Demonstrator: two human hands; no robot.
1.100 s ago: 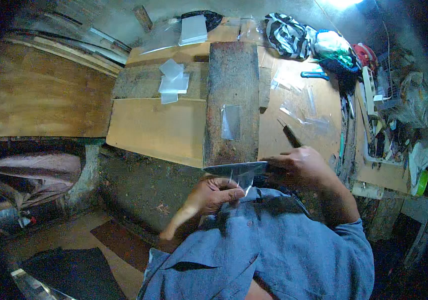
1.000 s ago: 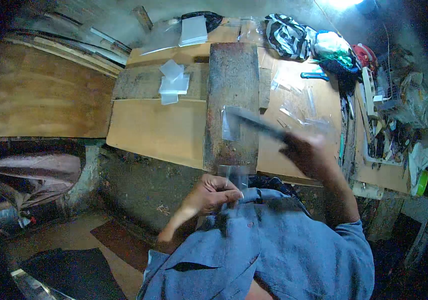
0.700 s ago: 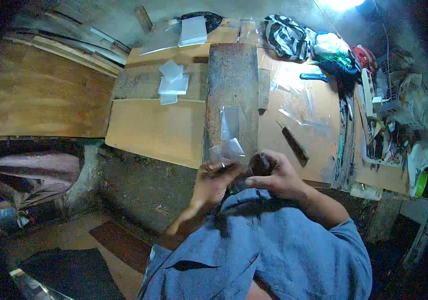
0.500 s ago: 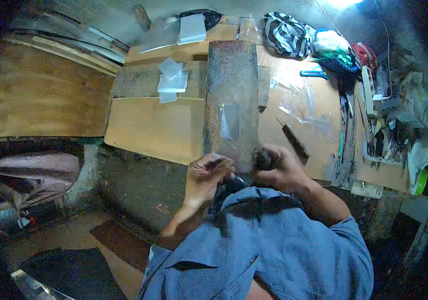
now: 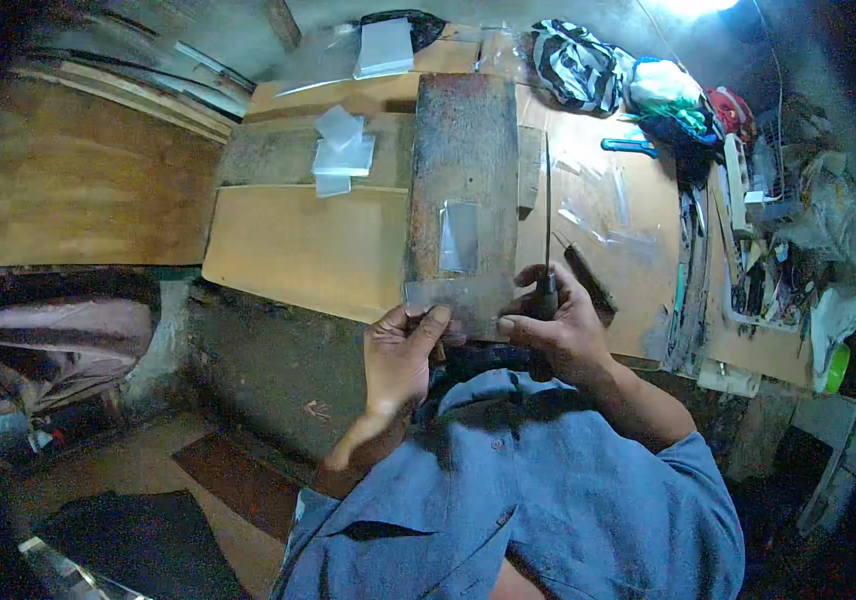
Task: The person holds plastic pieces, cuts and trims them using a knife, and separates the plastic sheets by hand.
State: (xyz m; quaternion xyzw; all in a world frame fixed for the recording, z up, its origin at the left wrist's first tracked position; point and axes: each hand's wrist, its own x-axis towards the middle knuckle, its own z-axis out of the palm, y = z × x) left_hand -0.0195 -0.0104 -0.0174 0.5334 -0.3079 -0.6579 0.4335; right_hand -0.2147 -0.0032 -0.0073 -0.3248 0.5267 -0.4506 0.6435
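At the near edge of the board, the left hand pinches a clear sheet just turned flat, apparently steadied by the right hand, which grips a long-bladed tool.

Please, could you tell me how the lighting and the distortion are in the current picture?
Head view: the white lamp is overexposed at upper right; head view: wide-angle bending, with dark, grainy corners; head view: the clear rectangular thin sheet in the left hand shows low contrast against the brown wooden board.
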